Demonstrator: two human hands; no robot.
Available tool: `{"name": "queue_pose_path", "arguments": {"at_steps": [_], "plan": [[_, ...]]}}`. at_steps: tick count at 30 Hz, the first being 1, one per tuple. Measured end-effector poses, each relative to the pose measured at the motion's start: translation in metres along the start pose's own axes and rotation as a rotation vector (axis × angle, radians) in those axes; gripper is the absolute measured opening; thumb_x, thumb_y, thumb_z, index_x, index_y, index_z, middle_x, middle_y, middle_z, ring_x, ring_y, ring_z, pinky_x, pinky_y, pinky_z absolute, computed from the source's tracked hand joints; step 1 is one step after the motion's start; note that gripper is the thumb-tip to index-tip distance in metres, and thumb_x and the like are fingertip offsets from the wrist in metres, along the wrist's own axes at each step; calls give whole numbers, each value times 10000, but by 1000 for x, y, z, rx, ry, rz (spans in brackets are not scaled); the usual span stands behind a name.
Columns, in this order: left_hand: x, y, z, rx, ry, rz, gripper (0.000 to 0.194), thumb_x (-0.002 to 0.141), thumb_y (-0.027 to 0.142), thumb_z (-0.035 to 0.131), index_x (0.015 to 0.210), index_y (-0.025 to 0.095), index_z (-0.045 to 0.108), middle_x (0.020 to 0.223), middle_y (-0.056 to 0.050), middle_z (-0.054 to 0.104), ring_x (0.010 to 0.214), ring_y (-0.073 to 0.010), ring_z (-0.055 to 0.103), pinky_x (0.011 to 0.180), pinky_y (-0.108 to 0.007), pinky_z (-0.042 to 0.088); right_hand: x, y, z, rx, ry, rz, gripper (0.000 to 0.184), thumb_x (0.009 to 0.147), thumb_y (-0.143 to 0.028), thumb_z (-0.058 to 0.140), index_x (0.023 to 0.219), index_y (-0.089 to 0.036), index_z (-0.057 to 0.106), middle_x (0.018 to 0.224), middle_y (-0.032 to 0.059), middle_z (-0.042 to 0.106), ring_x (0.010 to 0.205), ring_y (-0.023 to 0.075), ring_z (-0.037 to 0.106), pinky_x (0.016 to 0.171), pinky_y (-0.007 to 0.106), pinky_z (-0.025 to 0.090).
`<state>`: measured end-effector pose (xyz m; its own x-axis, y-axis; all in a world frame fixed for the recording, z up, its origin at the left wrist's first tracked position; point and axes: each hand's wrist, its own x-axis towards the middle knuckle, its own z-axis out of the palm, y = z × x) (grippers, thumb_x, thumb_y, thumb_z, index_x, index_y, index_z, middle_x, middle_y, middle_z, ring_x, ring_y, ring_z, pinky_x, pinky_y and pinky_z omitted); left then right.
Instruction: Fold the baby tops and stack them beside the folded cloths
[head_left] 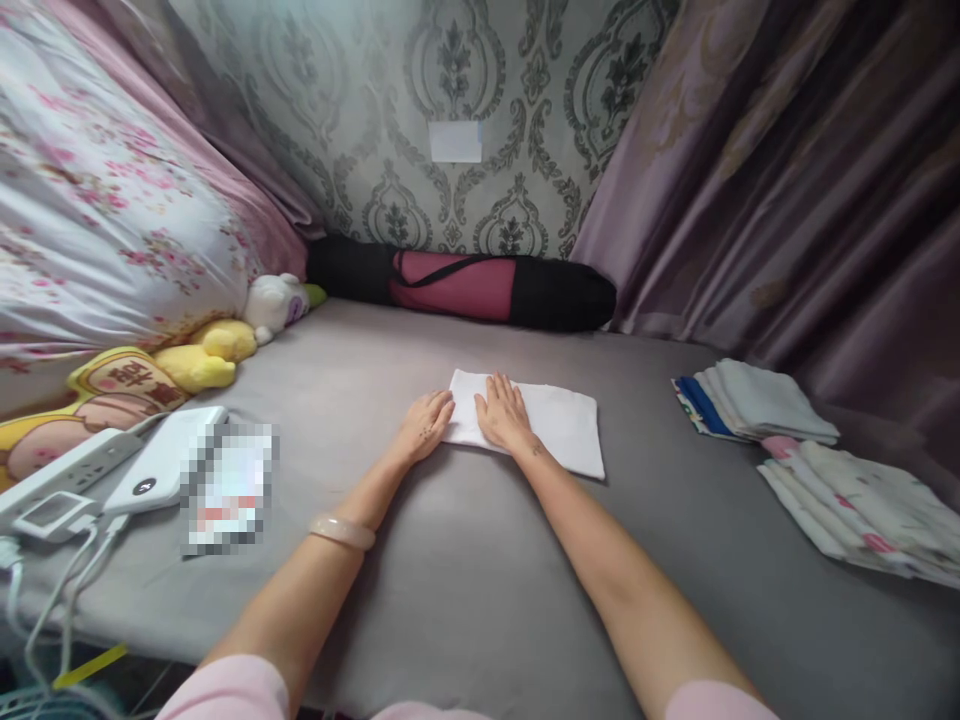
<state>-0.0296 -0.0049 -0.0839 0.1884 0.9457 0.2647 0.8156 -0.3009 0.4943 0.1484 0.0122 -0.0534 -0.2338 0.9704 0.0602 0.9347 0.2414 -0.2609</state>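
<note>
A white folded cloth (562,425) lies flat on the grey bed sheet (450,560) in front of me. My right hand (502,412) rests palm down on its left half, fingers stretched out and pointing away from me. At the cloth's left edge is my left hand (429,425), its fingers extended and lying flat, the fingertips touching that edge. Neither hand grips anything. A pale bangle (342,532) circles my left wrist.
Folded cloths (765,400) and a second folded pile (862,510) sit at the right. On the left are a power strip (82,475), a white power bank (169,465), cables and plush toys (202,355). A black and maroon long bag (457,285) lies along the wall.
</note>
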Motion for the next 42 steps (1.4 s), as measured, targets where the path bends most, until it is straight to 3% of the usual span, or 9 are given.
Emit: {"name": "queue_pose_path", "arguments": {"at_steps": [6,16,26,34,42], "plan": [[0,-1,-1,-36,9,-12,476,982,394,251,1292,165,531,1345,-107,569,1312,-222,455,1125,-391,325,3,1,14,-27,10,5,646,986,-426,217,1491,-28,275,1571,144,232,1452,252,162,1166,418,66],[-1,3,-7,-194,66,-122,483,980,411,257,1252,155,563,1321,-109,591,1251,-217,519,1100,-383,370,1,-1,9,2,-17,6,632,990,-414,206,1487,-33,288,1574,152,216,1457,253,148,1165,436,74],[1,3,-8,-324,86,-174,495,975,414,253,1280,147,539,1353,-117,565,1280,-202,493,1127,-378,332,16,-45,3,40,-14,-53,617,990,-387,221,1485,-24,284,1567,163,233,1458,270,142,1166,448,55],[2,1,-7,-320,122,-209,528,976,401,245,1322,90,492,1386,-155,525,1310,-204,464,1139,-368,321,16,-62,26,15,12,-49,633,968,-363,254,1486,1,260,1575,171,202,1454,269,151,1167,454,60],[1,-2,-5,-260,112,-127,516,978,404,235,1303,121,519,1359,-129,555,1287,-196,486,1125,-369,342,10,-59,24,96,128,-90,543,969,-300,268,1418,-26,403,1513,167,363,1413,255,267,1156,384,154]]}}
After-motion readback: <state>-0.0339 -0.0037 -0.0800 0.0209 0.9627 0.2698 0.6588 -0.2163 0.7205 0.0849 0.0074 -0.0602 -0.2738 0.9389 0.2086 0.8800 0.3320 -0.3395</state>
